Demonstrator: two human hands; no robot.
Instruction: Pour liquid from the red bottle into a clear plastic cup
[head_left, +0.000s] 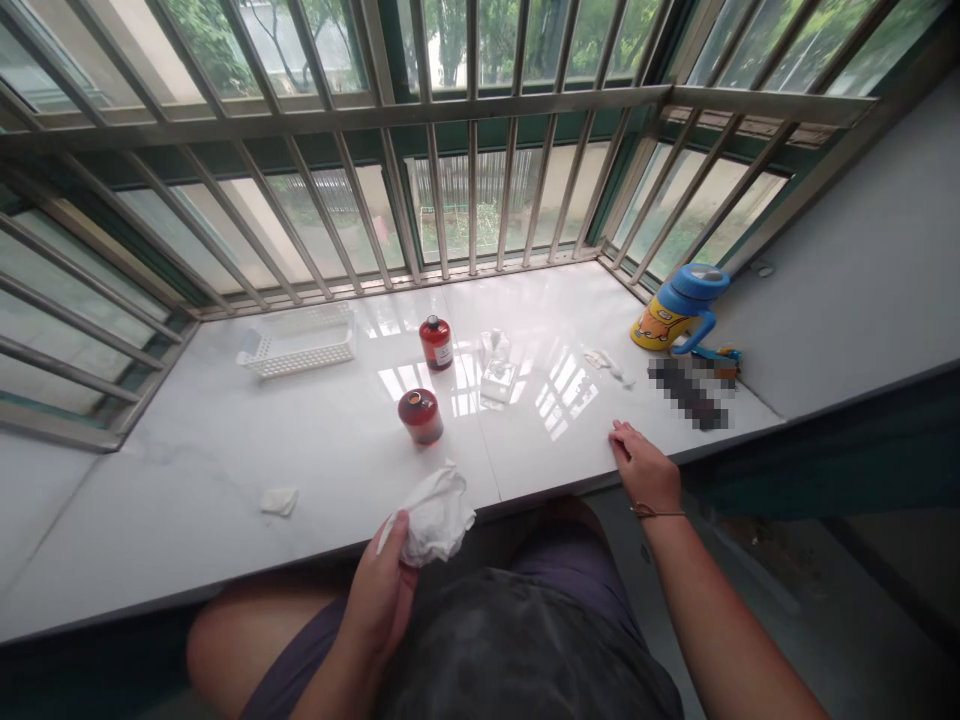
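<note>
My left hand (386,580) is closed on a crumpled white tissue (437,515), thumb on top, at the counter's front edge. Just beyond the tissue stands an amber-red bottle (421,417) with an orange-rimmed opening at its top. Behind it is a second amber-red bottle (436,343) with a pale label and a grey top. My right hand (646,468) rests at the front edge to the right, fingers bent together; whether anything is between them is hidden. A small white tissue piece (279,501) lies flat on the left.
On the white counter (187,440) are a white perforated basket (300,345), a clear, shiny object (497,370) and a twisted white scrap (609,366). A blue-and-yellow handled flask (679,308) stands right, near a blurred-out dark item (688,393). Metal bars (472,200) line the window.
</note>
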